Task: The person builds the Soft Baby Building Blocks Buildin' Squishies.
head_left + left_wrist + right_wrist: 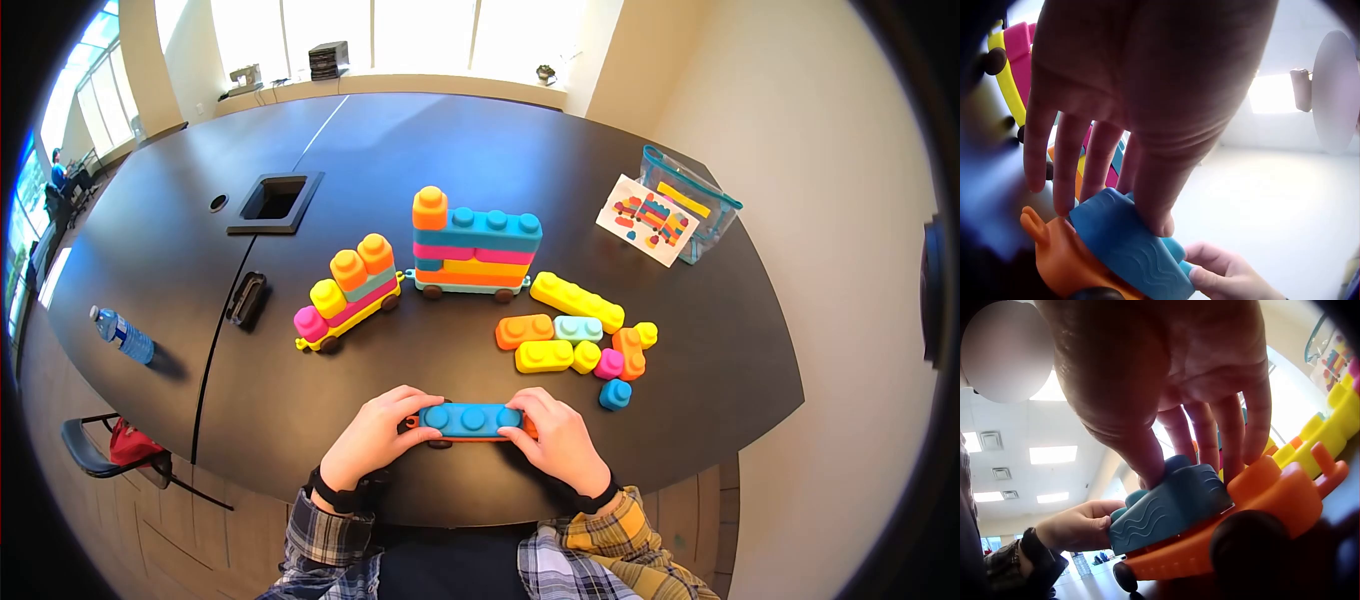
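Note:
In front of the body, my left hand [372, 432] and right hand [562, 437] pinch opposite ends of a long blue toy block [472, 420] with three studs. The thumbs are on the near side and the fingers on the far side. Beneath that block is an orange wheeled train base [1172, 565], its hitch loop [1035, 226] sticking out at the left end. A thin dark gap shows between block and base in the right wrist view. Dark wheels [1249, 550] carry the base close to the tabletop.
Beyond the hands stand a yellow wagon [350, 318] with stacked blocks and a taller block-built wagon [472, 270], linked together. Loose blocks [545, 357] lie to the right. A picture card [648, 220] leans on a clear bag [712, 222]; a water bottle [125, 337] lies left.

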Motion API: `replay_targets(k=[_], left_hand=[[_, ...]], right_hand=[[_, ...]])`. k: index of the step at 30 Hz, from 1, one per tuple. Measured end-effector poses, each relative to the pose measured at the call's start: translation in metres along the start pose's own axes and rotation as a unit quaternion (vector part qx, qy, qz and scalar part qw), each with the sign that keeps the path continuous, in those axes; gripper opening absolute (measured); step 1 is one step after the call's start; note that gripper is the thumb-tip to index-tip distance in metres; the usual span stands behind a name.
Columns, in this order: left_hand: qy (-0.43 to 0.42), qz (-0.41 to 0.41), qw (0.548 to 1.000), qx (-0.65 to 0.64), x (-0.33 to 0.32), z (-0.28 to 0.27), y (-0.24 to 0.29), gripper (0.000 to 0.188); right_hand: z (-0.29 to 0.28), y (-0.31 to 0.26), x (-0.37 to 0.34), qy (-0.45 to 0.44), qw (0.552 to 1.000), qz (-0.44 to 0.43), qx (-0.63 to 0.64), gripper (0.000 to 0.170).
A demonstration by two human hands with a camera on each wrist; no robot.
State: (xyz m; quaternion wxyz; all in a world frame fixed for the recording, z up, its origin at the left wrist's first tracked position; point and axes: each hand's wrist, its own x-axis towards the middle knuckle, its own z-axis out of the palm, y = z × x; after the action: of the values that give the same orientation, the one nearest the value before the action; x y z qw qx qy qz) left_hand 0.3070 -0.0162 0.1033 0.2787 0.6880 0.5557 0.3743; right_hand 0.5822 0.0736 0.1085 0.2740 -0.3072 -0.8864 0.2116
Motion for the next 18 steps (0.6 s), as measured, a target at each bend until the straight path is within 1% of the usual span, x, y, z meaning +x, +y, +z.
replay_targets(k=[2,11,13,16,18], left_hand=[[0.005,0.007,1.000,0.002,0.000,0.001,-0.001,0.041],[-0.003,-0.003,1.000,0.013,0.000,0.000,0.004,0.042],[-0.014,-0.016,0.999,0.042,0.001,-0.001,0.009,0.045],[-0.008,0.004,0.998,0.061,0.004,0.004,0.013,0.045],[-0.010,0.002,0.998,0.065,0.005,0.005,0.012,0.045]], right_hand=[[0.002,0.001,-0.001,-0.009,0.999,-0.008,-0.031,0.030],[0.005,0.004,-0.002,-0.005,1.000,-0.009,-0.030,0.029],[0.005,0.003,-0.003,-0.005,1.000,-0.005,-0.031,0.030],[0.006,0.001,-0.002,-0.001,0.999,-0.007,-0.034,0.030],[0.006,0.002,-0.003,0.003,0.999,-0.012,-0.039,0.030]])
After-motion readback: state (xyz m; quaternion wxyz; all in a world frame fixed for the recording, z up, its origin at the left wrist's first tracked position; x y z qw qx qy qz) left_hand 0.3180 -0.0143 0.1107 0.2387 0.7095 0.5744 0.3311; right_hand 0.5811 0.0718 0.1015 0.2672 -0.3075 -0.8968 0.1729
